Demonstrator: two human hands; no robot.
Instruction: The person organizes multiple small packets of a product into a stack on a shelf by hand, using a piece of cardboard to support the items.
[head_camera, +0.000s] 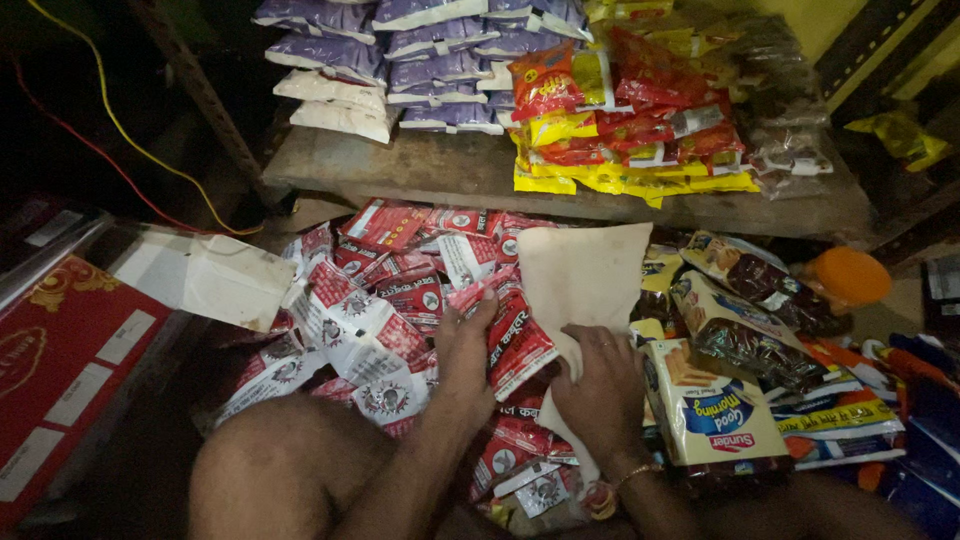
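The person crouches over a heap of red and white sachets (400, 300) piled on the floor below a wooden shelf (450, 170). The left hand (465, 350) lies with fingers curled down over the heap, pressing on a red sachet (515, 345) near its middle; whether it pinches that one cannot be told. The right hand (600, 385) is closed on the lower edge of a pale flat bag (585, 275), which stands up from the heap and leans toward the shelf's front edge.

By the look of it, the step in hand is sorting or gathering sachets against the bag. A next move would call for the right hand to hold the bag steady while the left lifts one sachet free without dragging its neighbours along.

Room is tight. The shelf's front edge hangs just above the pile, loaded with purple and white packets (400, 60) at its left and red and yellow packets (630, 110) at its right. Biscuit packs (715, 405) crowd the right hand's side, touching the bag. A white carton flap (215, 275) and a red box (70, 360) close the left. The only open way is upward and back toward the person's knees (290, 470).
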